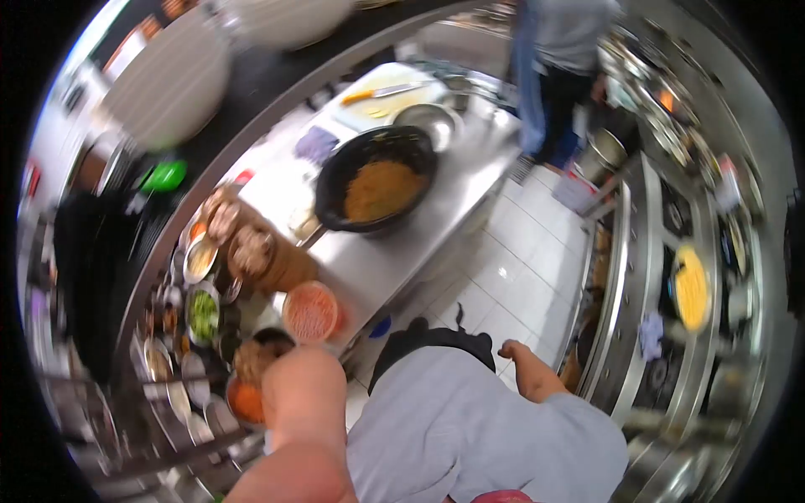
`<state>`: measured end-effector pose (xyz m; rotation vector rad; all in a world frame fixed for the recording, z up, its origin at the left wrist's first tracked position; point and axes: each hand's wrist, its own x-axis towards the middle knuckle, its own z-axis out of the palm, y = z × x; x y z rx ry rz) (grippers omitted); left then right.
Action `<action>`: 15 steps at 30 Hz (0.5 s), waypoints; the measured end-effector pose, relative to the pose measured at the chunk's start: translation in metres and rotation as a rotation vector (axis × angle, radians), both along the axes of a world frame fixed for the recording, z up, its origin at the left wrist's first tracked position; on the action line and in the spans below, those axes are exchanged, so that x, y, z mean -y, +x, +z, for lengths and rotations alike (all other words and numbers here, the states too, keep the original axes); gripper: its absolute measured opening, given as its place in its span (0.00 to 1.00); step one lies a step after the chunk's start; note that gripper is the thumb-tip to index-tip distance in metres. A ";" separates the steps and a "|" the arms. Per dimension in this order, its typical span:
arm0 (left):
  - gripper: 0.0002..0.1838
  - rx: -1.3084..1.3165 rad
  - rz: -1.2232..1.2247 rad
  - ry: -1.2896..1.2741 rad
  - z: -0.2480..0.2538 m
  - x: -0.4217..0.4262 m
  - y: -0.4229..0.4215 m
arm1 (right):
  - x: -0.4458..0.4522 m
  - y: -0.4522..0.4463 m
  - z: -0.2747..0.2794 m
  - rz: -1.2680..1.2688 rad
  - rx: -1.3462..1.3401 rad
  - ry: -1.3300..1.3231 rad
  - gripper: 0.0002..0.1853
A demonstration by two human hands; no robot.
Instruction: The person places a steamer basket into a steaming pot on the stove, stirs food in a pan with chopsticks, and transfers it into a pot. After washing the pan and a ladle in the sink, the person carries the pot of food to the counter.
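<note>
My left forearm [306, 386] reaches out over the left end of the steel counter. Its hand is blurred and mostly hidden among the food containers, so its fingers do not show clearly. Closest to that arm are a round tub of pinkish-red food [310, 312], a bowl of orange shreds [246, 399] and a container with brownish food [254, 360]. Beside my body, over the floor, hangs my right hand [510, 349], small in view with its fingers curled in. I see nothing held in it, and it touches no surface.
On the steel counter [402, 268] stands a large black pot [331, 193] of brown food. Behind it are a metal bowl [440, 126] and a yellow-handled knife [377, 92] on a white board. Another person [570, 50] stands at the far end. Stoves [671, 201] line the right side.
</note>
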<state>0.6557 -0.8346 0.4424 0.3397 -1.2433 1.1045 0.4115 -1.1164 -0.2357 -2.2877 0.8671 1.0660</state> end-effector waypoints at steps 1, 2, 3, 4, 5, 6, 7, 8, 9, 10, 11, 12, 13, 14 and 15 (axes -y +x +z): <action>0.18 0.007 -0.175 0.082 -0.008 0.024 0.011 | -0.005 0.006 -0.015 0.016 -0.015 0.084 0.25; 0.18 0.010 -0.364 0.165 -0.014 0.043 0.019 | -0.004 0.019 -0.018 0.019 -0.033 0.175 0.26; 0.17 0.026 -0.442 0.115 -0.019 0.053 0.025 | -0.012 0.035 0.026 -0.233 0.071 0.161 0.26; 0.17 0.008 -0.554 0.111 -0.024 0.062 0.028 | -0.016 0.036 0.002 -0.299 0.195 0.048 0.26; 0.17 -0.022 -0.564 0.129 -0.030 0.070 0.031 | -0.017 0.044 0.018 -0.383 0.292 -0.032 0.22; 0.17 -0.052 -0.561 0.153 -0.038 0.079 0.034 | -0.018 0.051 0.036 -0.477 0.359 -0.056 0.20; 0.18 -0.053 -0.668 0.245 -0.044 0.086 0.036 | -0.018 0.054 0.048 -0.531 0.425 -0.060 0.19; 0.18 -0.062 -0.718 0.242 -0.062 0.091 0.046 | -0.015 0.052 0.055 -0.568 0.496 -0.065 0.18; 0.11 -0.120 -0.479 0.197 -0.087 0.092 0.059 | -0.014 0.047 0.062 -0.602 0.485 -0.078 0.18; 0.14 -0.175 -0.232 0.155 -0.111 0.098 0.068 | -0.012 0.042 0.068 -0.688 0.533 -0.102 0.18; 0.11 -0.139 -0.311 0.469 -0.137 0.112 0.070 | -0.011 0.039 0.072 -0.770 0.581 -0.122 0.18; 0.07 -0.157 -0.294 0.625 -0.136 0.144 0.062 | -0.011 0.030 0.067 -0.790 0.576 -0.125 0.18; 0.07 -0.172 -0.260 0.787 -0.134 0.177 0.054 | -0.007 0.017 0.056 -0.812 0.511 -0.164 0.19; 0.12 -0.181 -0.212 0.945 -0.133 0.209 0.045 | -0.003 0.004 0.050 -0.829 0.446 -0.202 0.19; 0.10 -0.135 -0.199 1.101 -0.160 0.244 0.052 | -0.001 -0.010 0.062 -0.866 0.398 -0.193 0.21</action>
